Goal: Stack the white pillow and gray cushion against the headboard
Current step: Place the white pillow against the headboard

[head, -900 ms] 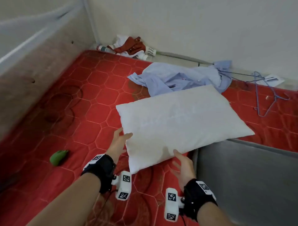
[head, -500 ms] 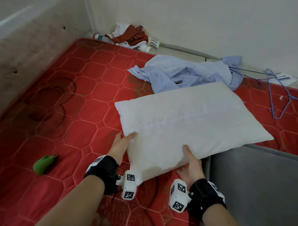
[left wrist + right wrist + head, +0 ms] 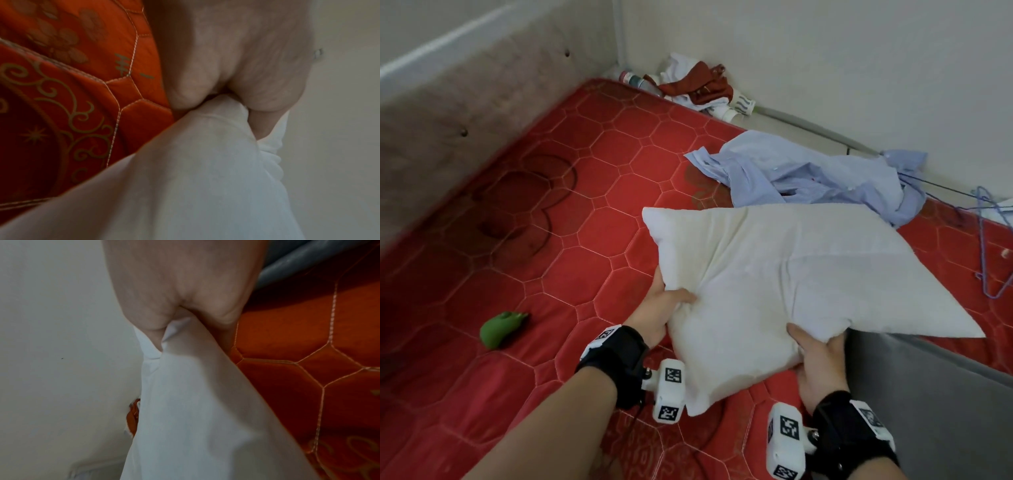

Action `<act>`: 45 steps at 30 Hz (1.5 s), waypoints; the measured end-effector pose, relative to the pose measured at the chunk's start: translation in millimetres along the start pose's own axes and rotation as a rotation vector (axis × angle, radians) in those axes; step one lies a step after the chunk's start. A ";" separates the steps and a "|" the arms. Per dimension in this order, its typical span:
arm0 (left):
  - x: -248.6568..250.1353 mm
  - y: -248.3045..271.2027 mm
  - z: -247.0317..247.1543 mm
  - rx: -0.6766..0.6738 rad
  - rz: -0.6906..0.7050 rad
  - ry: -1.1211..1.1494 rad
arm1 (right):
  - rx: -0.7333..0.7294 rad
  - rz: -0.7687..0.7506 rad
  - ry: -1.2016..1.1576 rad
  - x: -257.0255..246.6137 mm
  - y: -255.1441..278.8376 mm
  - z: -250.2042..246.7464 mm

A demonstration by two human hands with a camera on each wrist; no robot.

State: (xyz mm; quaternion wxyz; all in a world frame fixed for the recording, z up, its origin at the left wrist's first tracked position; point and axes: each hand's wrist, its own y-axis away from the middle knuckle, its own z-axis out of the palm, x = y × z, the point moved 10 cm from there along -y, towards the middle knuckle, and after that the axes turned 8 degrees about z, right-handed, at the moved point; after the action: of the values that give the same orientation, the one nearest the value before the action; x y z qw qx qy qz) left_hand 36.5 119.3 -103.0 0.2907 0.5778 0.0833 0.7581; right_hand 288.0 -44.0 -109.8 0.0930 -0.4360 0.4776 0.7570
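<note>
The white pillow (image 3: 784,281) is lifted off the red mattress (image 3: 571,246), its near edge bunched. My left hand (image 3: 666,306) grips the pillow's left near edge, thumb on top, fingers beneath. My right hand (image 3: 816,353) grips the near edge further right. The left wrist view shows the left hand (image 3: 232,91) pinching the white pillow fabric (image 3: 195,178). The right wrist view shows the right hand (image 3: 180,305) clamped on the pillow (image 3: 195,410). The gray cushion (image 3: 935,404) lies at the lower right, partly under the pillow. The beige padded headboard (image 3: 465,99) runs along the left.
A crumpled light-blue shirt (image 3: 808,174) lies behind the pillow. A blue wire hanger (image 3: 986,240) is at the right edge. Red and white clothes with bottles (image 3: 698,89) sit in the far corner. A small green object (image 3: 501,329) lies on the mattress at the left.
Both hands went from reaching at the pillow's near edge to gripping it. The pillow has lifted and creased, and the view has swung toward the headboard.
</note>
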 end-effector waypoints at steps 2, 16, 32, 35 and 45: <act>9.9 9.6 -14.1 0.007 0.031 0.020 | -0.059 -0.032 0.013 -11.5 13.4 21.1; 81.3 84.8 -196.1 0.302 0.262 0.227 | -0.372 -0.167 0.284 -10.1 91.3 237.2; 78.8 145.5 -397.2 0.776 0.419 0.348 | -0.693 -0.138 0.627 94.7 138.7 472.2; 86.2 150.9 -429.6 0.884 0.446 0.231 | -0.675 -0.081 0.719 113.6 134.9 484.4; 85.4 179.2 -431.3 1.111 0.383 -0.086 | -0.531 0.027 0.908 101.9 114.6 367.6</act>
State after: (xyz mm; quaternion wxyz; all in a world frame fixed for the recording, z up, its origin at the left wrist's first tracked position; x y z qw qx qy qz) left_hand -437.9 109.0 -86.8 -0.1946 0.6785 0.3505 0.6156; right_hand -47.4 163.2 -52.4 -0.2469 -0.7224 0.2673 0.5880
